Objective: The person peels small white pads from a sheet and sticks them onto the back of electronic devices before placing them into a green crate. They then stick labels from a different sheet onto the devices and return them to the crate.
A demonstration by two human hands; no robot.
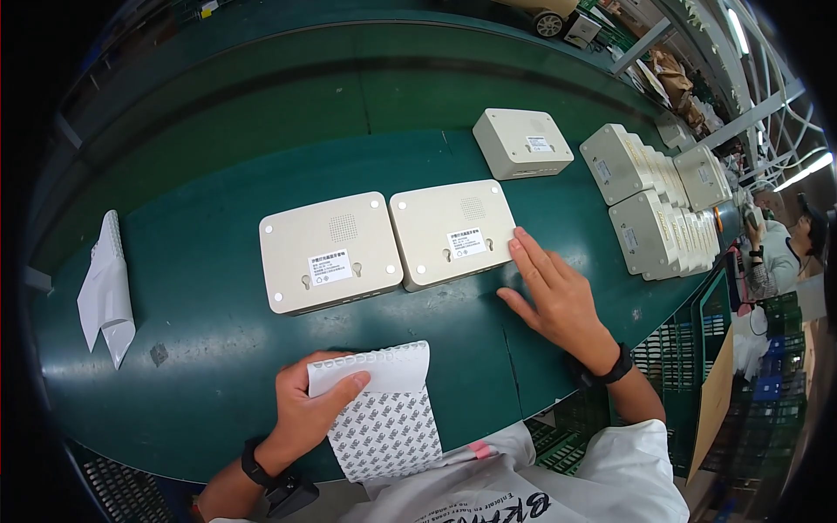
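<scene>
White shirt (488,497), worn by the person, at the lower edge.
Sticker sheet (384,427), one, pale with a dark repeat print; top end folded over, round shapes along the fold. Held on the near side of the green table (192,375).
Left hand (305,401): thumb and fingers pinching the sheet's folded end.
Right hand (558,292): holds nothing; fingers extended, thumb set apart, fingertips against the right side of the right box.
Right box (449,231), cream, lying flat, white label and round pads upward; long axis left to right, its right end tilted slightly away from the person. Position: beyond the sheet and a little right of the left hand's pinch; right hand nearer.
Left box (331,248), same pattern, just beside it; left hand nearer.
Third box (523,144), farther back.
Stacked boxes (635,235), cream, in rows to the right.
Crumpled white sheet (109,296), far left.
</scene>
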